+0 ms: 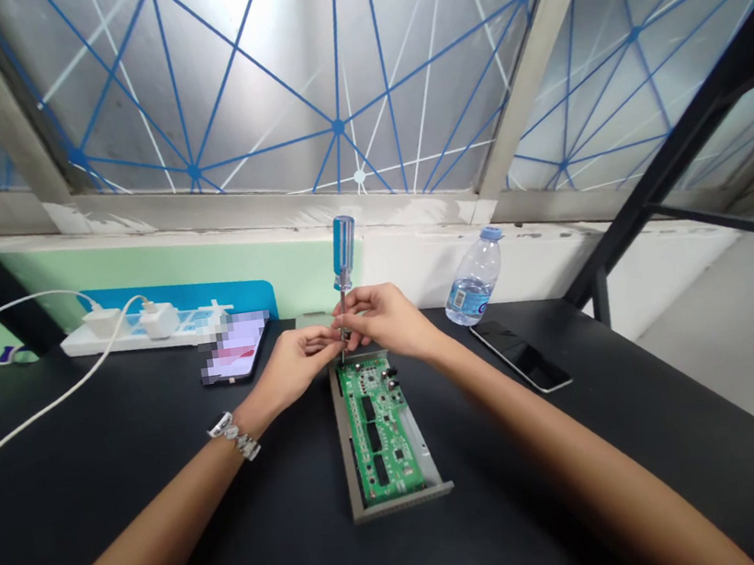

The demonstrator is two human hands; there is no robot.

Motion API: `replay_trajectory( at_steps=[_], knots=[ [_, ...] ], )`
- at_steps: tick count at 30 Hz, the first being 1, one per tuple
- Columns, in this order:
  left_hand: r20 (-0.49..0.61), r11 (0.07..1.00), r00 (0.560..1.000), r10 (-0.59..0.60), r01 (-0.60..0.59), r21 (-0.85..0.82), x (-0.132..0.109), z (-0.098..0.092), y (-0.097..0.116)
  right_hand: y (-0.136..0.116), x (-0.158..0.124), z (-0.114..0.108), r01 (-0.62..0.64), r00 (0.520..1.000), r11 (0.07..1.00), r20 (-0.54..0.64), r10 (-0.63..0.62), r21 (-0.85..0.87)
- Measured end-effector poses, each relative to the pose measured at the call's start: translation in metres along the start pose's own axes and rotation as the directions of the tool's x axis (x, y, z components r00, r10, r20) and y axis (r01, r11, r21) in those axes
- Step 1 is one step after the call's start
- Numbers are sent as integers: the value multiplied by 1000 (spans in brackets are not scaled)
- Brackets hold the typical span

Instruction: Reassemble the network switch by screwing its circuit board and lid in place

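A screwdriver (343, 248) with a clear blue handle stands upright over the far left corner of a green circuit board (385, 439). The board lies in a grey metal casing (350, 471) on the black desk. My right hand (386, 320) is closed, its fingers pinching the screwdriver's shaft below the handle. Beside it my left hand (300, 359) has its thumb and fingers drawn together near the shaft's lower end. Whatever those fingertips hold, if anything, is hidden. The screwdriver's tip is close to the board's corner; any screw there is too small to make out.
A white power strip (89, 339) with plugs and cables lies at the back left. Next to it is a lit phone (236, 347). At the back right stands a water bottle (474, 279), with a dark-screened phone (522, 356) before it. A black frame bar (655, 181) slants at right.
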State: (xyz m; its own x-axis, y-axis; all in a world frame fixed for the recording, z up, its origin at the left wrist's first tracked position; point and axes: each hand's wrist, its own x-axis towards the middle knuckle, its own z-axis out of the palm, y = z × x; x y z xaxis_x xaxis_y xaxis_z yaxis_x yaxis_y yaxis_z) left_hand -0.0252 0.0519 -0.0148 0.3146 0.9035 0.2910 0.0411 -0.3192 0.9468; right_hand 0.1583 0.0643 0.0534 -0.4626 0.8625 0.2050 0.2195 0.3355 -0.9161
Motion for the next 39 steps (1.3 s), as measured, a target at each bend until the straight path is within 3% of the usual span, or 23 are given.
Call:
replay_trajectory(
  at_steps=[8,14,17,25,29,34,39],
  knots=[
    [58,994,992,113,-112,-5,3,5,-3,-8,-3,11,-59,996,994,66,53,97],
    [6,997,998,58,-58,50,4,13,-8,-2,-5,13,31,990,967,-123,-64,-254],
    [-17,1000,1000,21,-21,8,2,14,-5,3,-5,8,43,983,951,-157,-95,-307],
    [-58,999,998,-8,11,47,-4,2,6,6,-2,1,69,994,977,-69,-85,-204],
    [-81,993,997,13,-4,119,-10,-2,10,-5,-8,-3,29,996,998,-84,-33,-48],
    [-117,969,993,31,-2,245,-27,-6,22,-10,-34,-13,-26,987,983,-151,54,183],
    [-42,911,996,73,-49,410,-44,-3,28,6,-72,-20,-3,961,900,-248,123,437]
  ],
)
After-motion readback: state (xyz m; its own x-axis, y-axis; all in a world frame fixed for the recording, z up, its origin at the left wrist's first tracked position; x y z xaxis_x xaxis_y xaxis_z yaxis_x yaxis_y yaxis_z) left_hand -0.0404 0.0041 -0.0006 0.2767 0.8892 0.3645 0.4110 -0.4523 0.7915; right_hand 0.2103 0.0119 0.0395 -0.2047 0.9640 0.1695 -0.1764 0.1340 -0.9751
